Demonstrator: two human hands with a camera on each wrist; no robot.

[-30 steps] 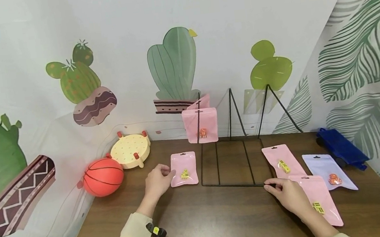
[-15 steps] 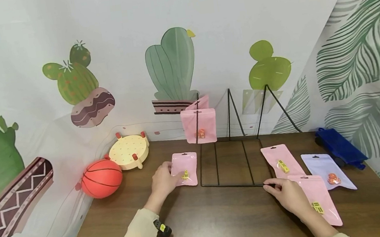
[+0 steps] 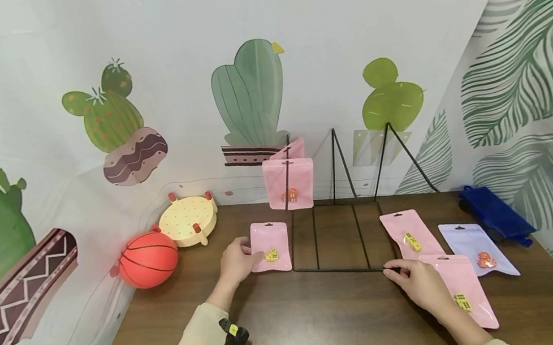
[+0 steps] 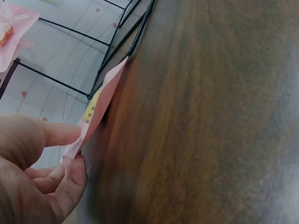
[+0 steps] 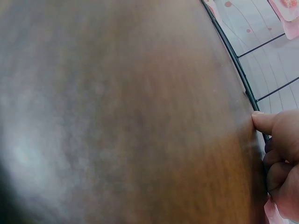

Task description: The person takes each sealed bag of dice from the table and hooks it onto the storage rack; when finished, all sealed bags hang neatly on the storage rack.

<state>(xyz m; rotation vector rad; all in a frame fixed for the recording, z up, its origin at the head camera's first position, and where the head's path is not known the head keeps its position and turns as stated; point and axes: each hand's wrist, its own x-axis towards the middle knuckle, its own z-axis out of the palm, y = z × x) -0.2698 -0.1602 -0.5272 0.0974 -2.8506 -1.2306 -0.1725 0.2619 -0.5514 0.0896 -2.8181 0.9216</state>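
My left hand point(image 3: 235, 262) pinches the left edge of a pink zip pouch point(image 3: 258, 234) with yellow dice inside. In the left wrist view the pouch point(image 4: 106, 95) is seen edge-on between thumb and fingers, its far end beside the wire frame. My right hand point(image 3: 417, 284) pinches the front right corner of the black wire rack point(image 3: 331, 270); in the right wrist view, thumb and curled fingers meet on that rod point(image 5: 250, 95). A second pink pouch point(image 3: 277, 178), holding orange dice, hangs upright on the rack's left prong, with more pink behind it.
Right of the rack lie a pink pouch point(image 3: 405, 220) with yellow dice, another pink pouch point(image 3: 464, 270) partly under my right wrist, and a pale lilac pouch point(image 3: 460, 240). A blue cart point(image 3: 498, 212) stands behind. A red ball point(image 3: 148, 261) and a cream pegged disc point(image 3: 187, 219) sit at left.
My left hand has moved slightly right and taken a fuller pinch on the pouch, which has shifted right toward the rack. My right hand has stayed on the rack's corner.
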